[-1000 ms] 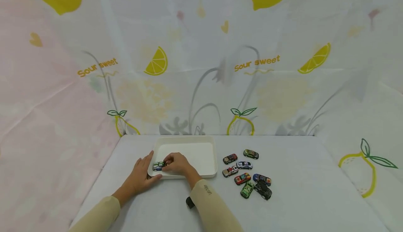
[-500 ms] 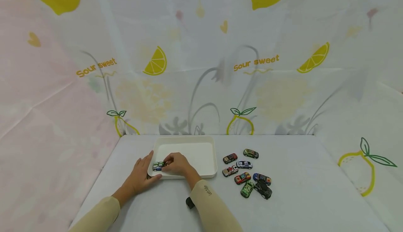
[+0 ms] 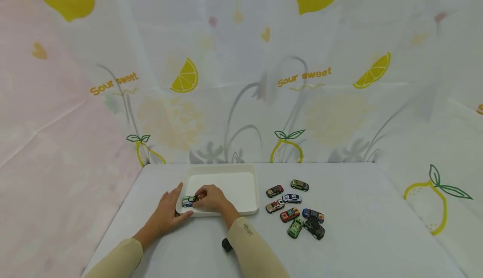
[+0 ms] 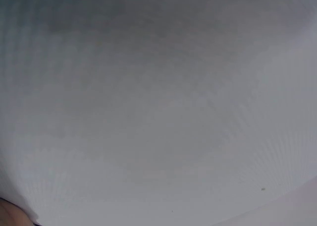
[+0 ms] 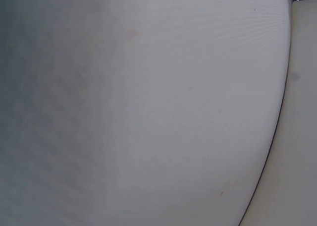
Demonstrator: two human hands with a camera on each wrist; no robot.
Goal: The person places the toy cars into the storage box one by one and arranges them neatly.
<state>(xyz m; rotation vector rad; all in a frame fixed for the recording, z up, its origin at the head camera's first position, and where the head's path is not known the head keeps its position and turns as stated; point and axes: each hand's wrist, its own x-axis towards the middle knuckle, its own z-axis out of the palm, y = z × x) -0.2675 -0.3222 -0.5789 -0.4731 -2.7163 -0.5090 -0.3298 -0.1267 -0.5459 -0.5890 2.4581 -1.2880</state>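
A shallow white tray (image 3: 241,211) stands on the white table in the head view. In its front left corner lie small toy cars (image 3: 188,201), green, white and blue, close side by side. My right hand (image 3: 212,198) reaches over the tray's front rim and pinches the right end of these cars, its bent fingers hiding part of them. My left hand (image 3: 166,213) rests along the tray's left side with fingers spread and straight, the thumb at the front rim. The left wrist view holds mostly blank white surface; a pale edge (image 5: 297,117) runs down the right wrist view.
Right of the tray several toy cars lie loosely grouped, among them a red one (image 3: 289,214), a green one (image 3: 295,228), a black one (image 3: 315,229) and a white one (image 3: 292,198). A small black object (image 3: 227,245) shows beside the right sleeve. A lemon-print cloth (image 3: 234,114) hangs behind.
The head view has shifted slightly. Both hands and the toy cars stay in the same places relative to the tray.
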